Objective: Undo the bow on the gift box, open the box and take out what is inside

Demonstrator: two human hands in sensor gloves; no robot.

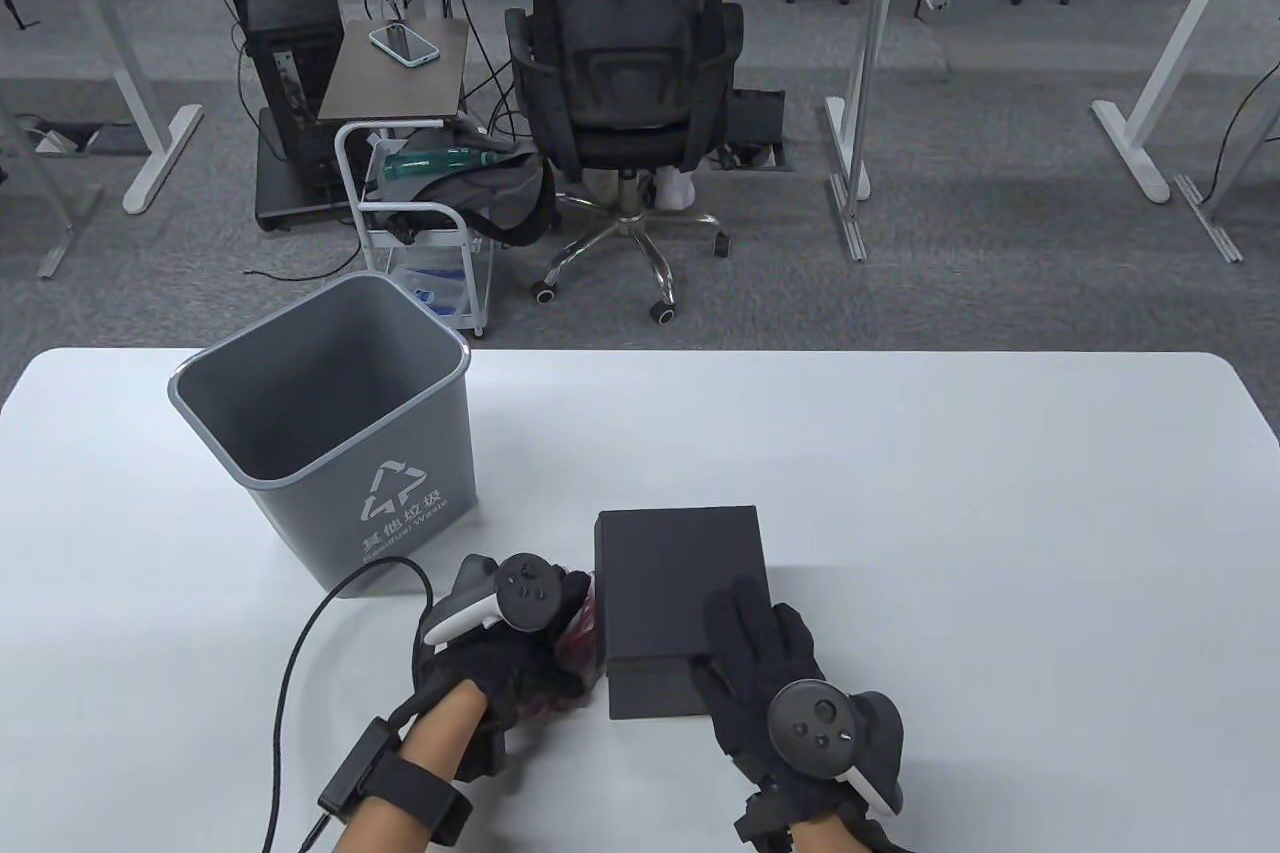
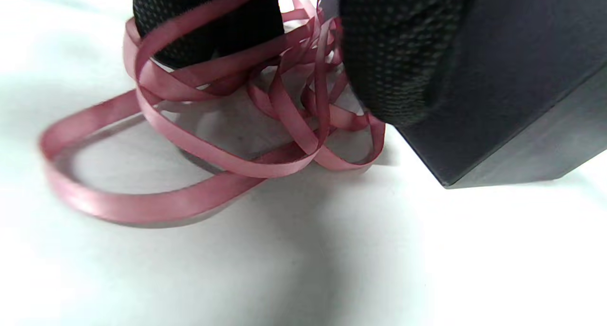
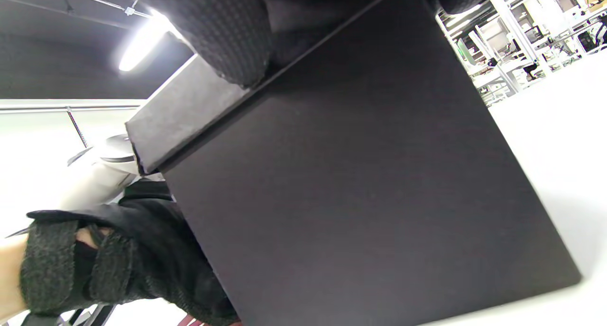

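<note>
A black gift box [image 1: 660, 573] lies on the white table near its front edge, lid on and no ribbon round it. The pink ribbon [image 2: 227, 160] is loose in a tangle just left of the box [image 2: 521, 79]. My left hand [image 1: 545, 653] holds that tangle, with loops wound about its fingers [image 2: 393, 56]. My right hand [image 1: 740, 638] lies flat on the lid's near right part. In the right wrist view its thumb [image 3: 232, 46] presses the lid's near wall above the box side [image 3: 355, 174].
A grey waste bin [image 1: 400, 503] stands on the table [image 1: 900, 453] to the left, behind my left hand. A black cable [image 1: 300, 633] runs from the left wrist toward the bin. Beyond the table stands an office chair [image 1: 620, 83] with a seated person.
</note>
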